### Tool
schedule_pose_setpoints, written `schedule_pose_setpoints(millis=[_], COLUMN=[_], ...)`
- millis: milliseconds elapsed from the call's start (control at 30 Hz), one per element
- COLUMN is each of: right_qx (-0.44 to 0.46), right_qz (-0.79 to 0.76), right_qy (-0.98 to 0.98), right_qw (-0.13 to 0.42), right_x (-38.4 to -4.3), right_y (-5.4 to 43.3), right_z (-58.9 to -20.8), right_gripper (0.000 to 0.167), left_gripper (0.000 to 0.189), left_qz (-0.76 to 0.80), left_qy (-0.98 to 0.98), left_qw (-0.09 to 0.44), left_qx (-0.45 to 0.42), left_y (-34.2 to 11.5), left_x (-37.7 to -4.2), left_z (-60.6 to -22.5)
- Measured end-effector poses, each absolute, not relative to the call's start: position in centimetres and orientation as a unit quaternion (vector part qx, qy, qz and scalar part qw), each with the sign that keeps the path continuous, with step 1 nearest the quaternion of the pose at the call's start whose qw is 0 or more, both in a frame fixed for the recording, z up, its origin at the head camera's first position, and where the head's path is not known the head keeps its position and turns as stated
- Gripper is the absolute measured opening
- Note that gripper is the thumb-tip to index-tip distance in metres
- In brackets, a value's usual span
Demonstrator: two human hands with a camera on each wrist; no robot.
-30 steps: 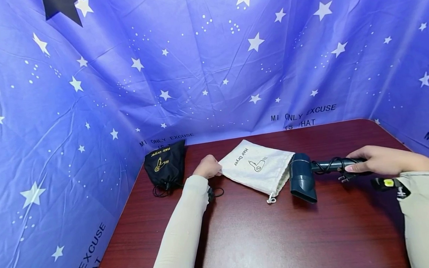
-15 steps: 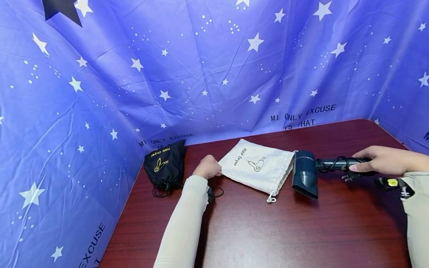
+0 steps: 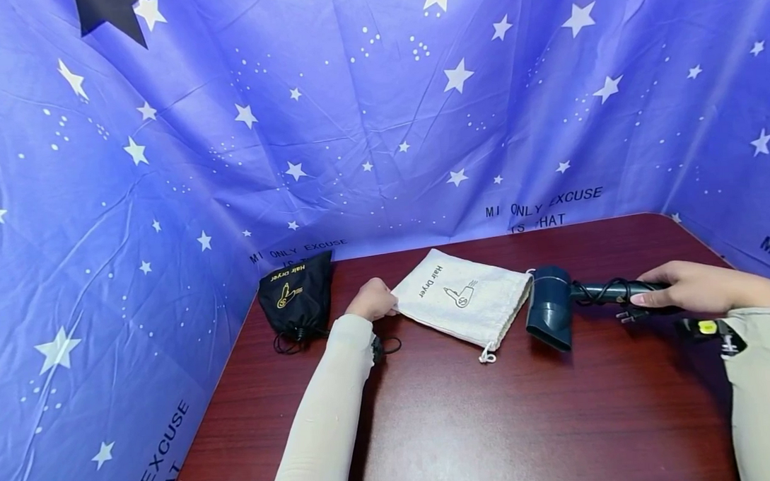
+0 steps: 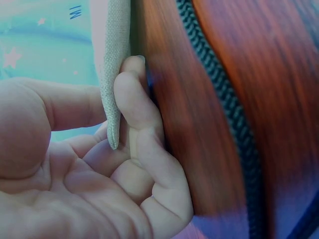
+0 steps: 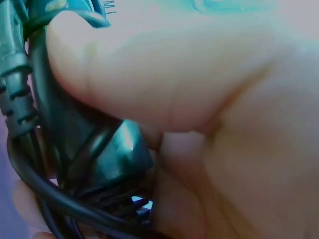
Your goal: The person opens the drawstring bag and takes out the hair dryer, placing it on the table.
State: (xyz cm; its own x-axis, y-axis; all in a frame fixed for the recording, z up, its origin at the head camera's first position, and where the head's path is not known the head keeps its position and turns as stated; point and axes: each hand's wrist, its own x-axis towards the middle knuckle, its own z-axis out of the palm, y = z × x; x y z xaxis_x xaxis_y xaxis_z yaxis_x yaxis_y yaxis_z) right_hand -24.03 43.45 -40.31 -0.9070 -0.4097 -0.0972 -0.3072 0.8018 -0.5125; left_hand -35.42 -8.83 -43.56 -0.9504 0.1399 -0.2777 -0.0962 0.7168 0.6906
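Note:
A white drawstring bag [image 3: 460,294] printed "Hair Dryer" lies on the table, its mouth facing right. My left hand [image 3: 373,300] pinches the bag's left corner; in the left wrist view the cloth edge [image 4: 112,99] sits between thumb and fingers. To the right, my right hand [image 3: 676,287] grips a dark green hair dryer [image 3: 548,307] by its handle, around which the black cord [image 3: 606,291] is wound. The dryer's head is right at the bag's mouth, with its nozzle pointing down toward me. Close up, the right wrist view shows my thumb across the handle and cord [image 5: 65,204].
A black drawstring bag [image 3: 294,300], also printed "Hair Dryer", lies at the table's back left. Starred blue-purple cloth [image 3: 368,128] hangs behind and beside the dark red table [image 3: 468,421]. A black cord loop [image 3: 391,345] hangs near my left wrist.
My right hand has drawn the hair dryer a little to the right, and its head now overlaps the bag's mouth less. My left hand stays on the bag corner.

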Motion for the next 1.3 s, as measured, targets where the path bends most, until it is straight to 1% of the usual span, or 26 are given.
schedule_pose_setpoints(millis=[200, 367, 667, 800, 967, 1067, 1233, 1300], right_qx=[-0.176, -0.158, -0.123, -0.108, -0.094, -0.086, -0.078, -0.071], right_qz=[-0.237, -0.227, -0.220, -0.210, -0.204, -0.202, -0.202, -0.203], right_qy=[0.951, 0.957, 0.963, 0.967, 0.971, 0.973, 0.974, 0.974], right_qw=[0.091, 0.091, 0.100, 0.094, 0.079, 0.075, 0.066, 0.068], right_x=[-23.9, -23.9, -23.9, -24.0, -23.9, -23.8, -23.9, -24.0], right_y=[43.7, 43.7, 43.7, 43.9, 44.1, 44.1, 44.5, 44.8], right_z=[-40.4, -40.4, -40.2, -40.4, -40.5, -40.5, -40.8, -40.9], right_gripper=[0.013, 0.013, 0.020, 0.024, 0.025, 0.025, 0.027, 0.030], left_gripper=[0.026, 0.030, 0.027, 0.031, 0.036, 0.030, 0.013, 0.015], left_qz=[0.376, 0.373, 0.370, 0.363, 0.360, 0.361, 0.367, 0.366], left_qy=[0.913, 0.914, 0.914, 0.917, 0.919, 0.919, 0.918, 0.918], left_qw=[0.156, 0.160, 0.165, 0.165, 0.163, 0.159, 0.148, 0.149], left_qx=[0.013, 0.008, 0.001, 0.003, 0.008, 0.009, 0.014, 0.015], left_y=[-8.9, -8.9, -8.9, -8.8, -8.7, -8.7, -8.6, -8.6], left_x=[-35.5, -35.6, -35.5, -35.5, -35.4, -35.3, -35.2, -35.2], left_z=[-43.7, -43.7, -43.8, -43.9, -43.9, -43.8, -43.8, -43.8])
